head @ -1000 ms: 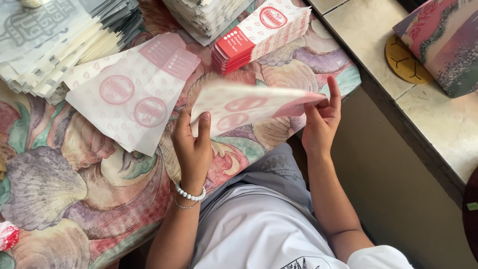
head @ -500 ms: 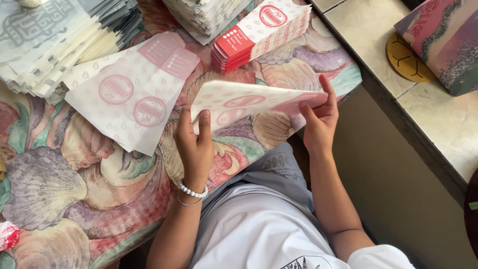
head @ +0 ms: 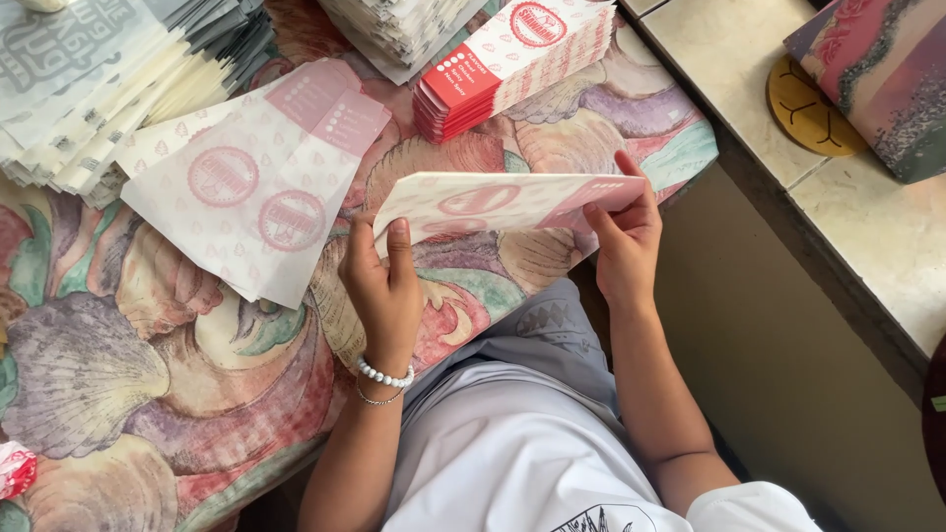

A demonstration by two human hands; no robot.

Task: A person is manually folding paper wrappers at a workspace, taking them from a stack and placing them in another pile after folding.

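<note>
Both my hands hold one flat white paper sheet with pink round marks (head: 498,202), lifted a little above the shell-patterned cloth (head: 148,384). My left hand (head: 384,286) pinches its near left end, thumb on top. My right hand (head: 623,232) grips its right end, fingers curled over the pink edge. A beaded bracelet circles my left wrist.
Loose pink-marked sheets (head: 251,187) lie left of my hands. A red and white stack of folded paper (head: 512,64) rests beyond. Pale grey and cream stacks (head: 99,89) fill the far left; another stack (head: 394,30) lies at the top. A tiled ledge (head: 867,197) runs on the right.
The sheet has tipped flatter and lower between my hands. My right hand's fingers have closed further over its right end; my left hand stays in place.
</note>
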